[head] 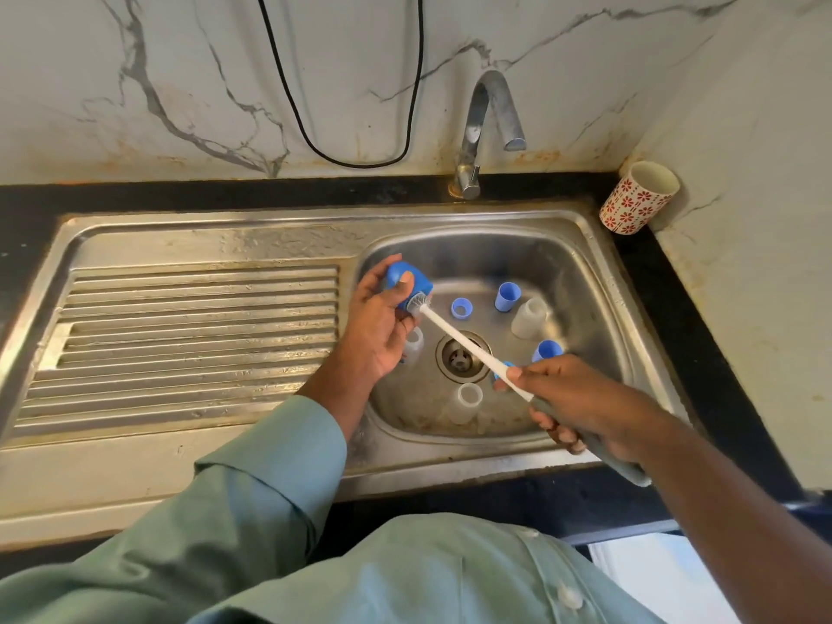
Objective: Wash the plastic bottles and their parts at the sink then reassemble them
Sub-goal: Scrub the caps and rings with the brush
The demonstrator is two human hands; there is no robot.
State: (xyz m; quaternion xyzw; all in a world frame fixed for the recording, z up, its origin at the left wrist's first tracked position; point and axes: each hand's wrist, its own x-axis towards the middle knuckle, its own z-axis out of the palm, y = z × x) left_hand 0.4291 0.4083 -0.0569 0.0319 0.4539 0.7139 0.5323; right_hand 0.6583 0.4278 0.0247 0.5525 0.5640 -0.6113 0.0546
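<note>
Held part: a rounded blue plastic bottle cap (407,283), smooth and glossy, its open mouth turned down and to the right, held above the left edge of the basin.
Left hand: the left hand (382,326) grips the blue cap, fingers curled round its back and the thumb pressed across its front.
Brush: a long white bottle brush (468,349) with a grey-green handle; its pale bristle head sits in the cap's mouth, and the stem slants down and to the right over the drain.
Right hand: the right hand (581,403) is closed round the brush where stem meets handle, thumb laid along the stem; the handle end sticks out below the wrist.
Parts in basin: a small blue plastic ring (459,307) and a blue plastic cup-shaped cap (507,296) stand behind the drain; another blue cap (547,350) lies just beyond the right hand.
Bottles: a cloudy translucent plastic bottle (529,317) lies tilted beside the cup-shaped cap; a second clear bottle (466,402) rests in front of the drain, mouth up; a third clear piece (413,344) is partly hidden behind the left hand.
Sink: a stainless steel sink (603,281) with a ribbed draining board (189,335) on the left and a round drain (461,358).
Surroundings: a chrome tap (486,128) behind the basin, a white cup with red flowers (637,198) in the corner, a black cable (342,105) looping on the marble wall.
</note>
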